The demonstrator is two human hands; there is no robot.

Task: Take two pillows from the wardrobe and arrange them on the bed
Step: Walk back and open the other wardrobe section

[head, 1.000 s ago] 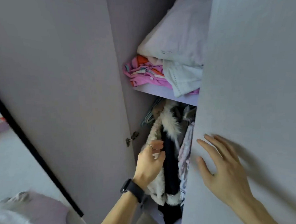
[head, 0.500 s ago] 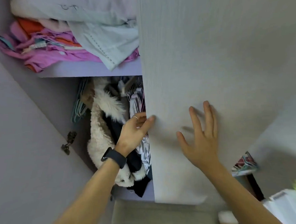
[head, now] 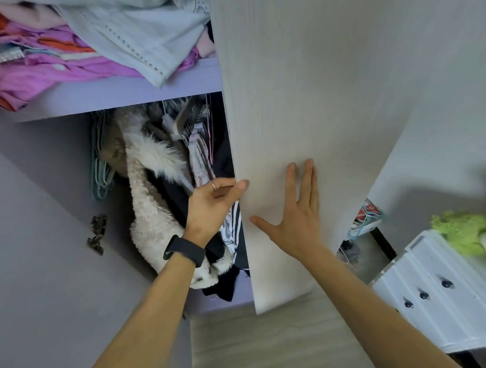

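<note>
Here, two hands point(head: 212, 205) point(head: 297, 223), one wardrobe door point(head: 302, 96)

Two bare hands: one left hand point(head: 212, 206), one right hand point(head: 296, 223). One black wristband point(head: 183, 250), one thin ring point(head: 213, 185). One pale wood-grain wardrobe door point(head: 302, 96), one lilac shelf point(head: 118, 92), one cream fluffy coat point(head: 150, 211). One white drawer unit point(head: 453, 299) showing three dark round knobs point(head: 423, 295) — and one green plush toy point(head: 461, 234).
</note>
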